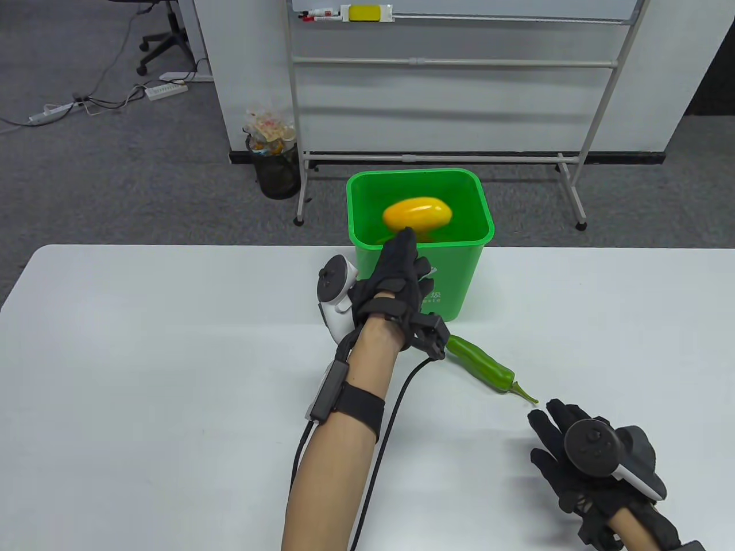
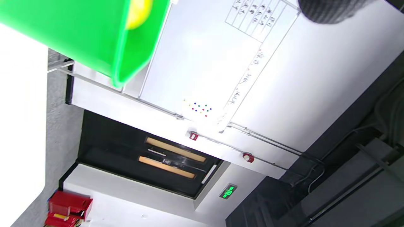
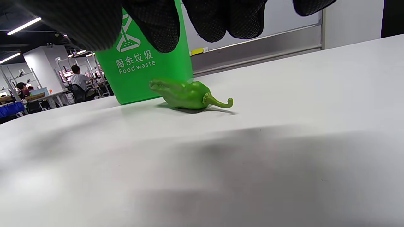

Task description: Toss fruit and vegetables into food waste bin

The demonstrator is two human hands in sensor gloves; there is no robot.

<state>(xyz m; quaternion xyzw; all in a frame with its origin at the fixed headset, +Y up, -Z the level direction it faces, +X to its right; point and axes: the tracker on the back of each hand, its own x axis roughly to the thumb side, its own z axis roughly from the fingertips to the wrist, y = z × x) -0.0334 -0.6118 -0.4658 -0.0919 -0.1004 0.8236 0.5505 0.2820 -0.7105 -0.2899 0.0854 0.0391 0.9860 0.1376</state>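
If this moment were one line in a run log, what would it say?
mango: in green bin opening | left hand: at bin rim, empty | green pepper: on table | right hand: near pepper, apart

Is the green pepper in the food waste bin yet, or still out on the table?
Out. The green pepper lies on the table beside the food waste bin, untouched.

Mango in bin, pepper on table just before it
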